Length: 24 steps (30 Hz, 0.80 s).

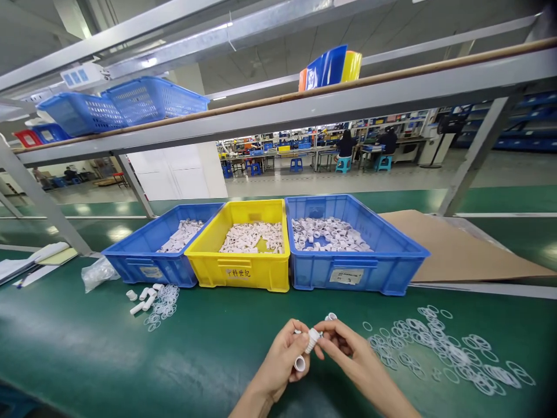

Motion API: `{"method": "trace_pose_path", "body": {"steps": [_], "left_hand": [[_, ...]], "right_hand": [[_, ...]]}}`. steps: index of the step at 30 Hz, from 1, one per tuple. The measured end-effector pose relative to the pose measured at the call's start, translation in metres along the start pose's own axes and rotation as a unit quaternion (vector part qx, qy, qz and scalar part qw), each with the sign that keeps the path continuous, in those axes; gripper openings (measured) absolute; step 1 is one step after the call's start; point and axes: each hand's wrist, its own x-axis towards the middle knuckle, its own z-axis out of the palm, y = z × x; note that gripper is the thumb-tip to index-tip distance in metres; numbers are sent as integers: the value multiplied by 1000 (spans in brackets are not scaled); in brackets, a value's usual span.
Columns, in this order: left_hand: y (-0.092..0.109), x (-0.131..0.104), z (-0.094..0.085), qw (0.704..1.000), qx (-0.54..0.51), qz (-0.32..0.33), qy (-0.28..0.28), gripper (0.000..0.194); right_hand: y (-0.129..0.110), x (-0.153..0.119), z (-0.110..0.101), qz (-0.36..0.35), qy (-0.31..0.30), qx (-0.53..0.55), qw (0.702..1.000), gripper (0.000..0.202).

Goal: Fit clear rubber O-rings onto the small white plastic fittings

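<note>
Left hand: the left hand (285, 357) is closed around a white tube (306, 350), near centre of the green table (130, 360).
Right hand: the right hand (348, 348) pinches the tube's far end with its fingertips; a small white cap (331, 317) sits at its far fingers, touching them.
Tube: held clear of the table between both hands, tilted, its open end facing near and left.
Slip risk: the tube looks small and smooth, so a loose pinch could let it drop and roll across the table.
Ring risk: clear rings (439, 345) lie spread flat to the right of the hands; a sweep of the right wrist could scatter them, and they are hard to see on the green.
Cap risk: the cap is held only by the fingertips and could fall while they work the tube.
Left bin: the blue bin (148, 264), far left, holds white tube-like parts, thinly covering the floor.
Middle bin: the yellow bin (243, 270) holds small white ring-shaped parts, with bare floor showing near its middle.
Right bin: the other blue bin (361, 273) holds short white collars, heaped to the far side.
Loose pile: a few white tubes (145, 297) and more clear rings lie just near the left bin.
Bag: a clear bag (98, 273) lies left of that bin; its contents cannot be told.
</note>
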Motion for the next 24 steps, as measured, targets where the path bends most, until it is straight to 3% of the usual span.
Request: {"method": "trace_pose_path", "body": {"steps": [3, 6, 8, 11, 13, 16, 21, 24], "left_hand": [[-2, -1, 0, 999, -10, -17, -26, 36], [1, -1, 0, 999, 3, -29, -35, 37], [6, 0, -3, 1000, 13, -21, 1, 38], [16, 2, -15, 992, -43, 34, 115, 37], [22, 3, -25, 975, -105, 69, 183, 32], [25, 3, -36, 959, -144, 81, 229, 22], [22, 3, -37, 967, -50, 103, 228, 25], [23, 2, -34, 969, 22, 106, 223, 28]], "right_hand": [[-8, 0, 4, 24, -46, 70, 996, 30], [-10, -1, 2, 35, -41, 100, 994, 37], [-9, 0, -5, 42, 2, 116, 992, 44], [-7, 1, -20, 61, 85, 108, 989, 48], [-3, 2, -26, 69, 106, 80, 989, 48], [10, 2, -25, 52, 121, -1, 991, 45], [39, 2, -13, 5, 111, -217, 970, 34], [48, 2, -11, -16, 95, -274, 957, 32]]}}
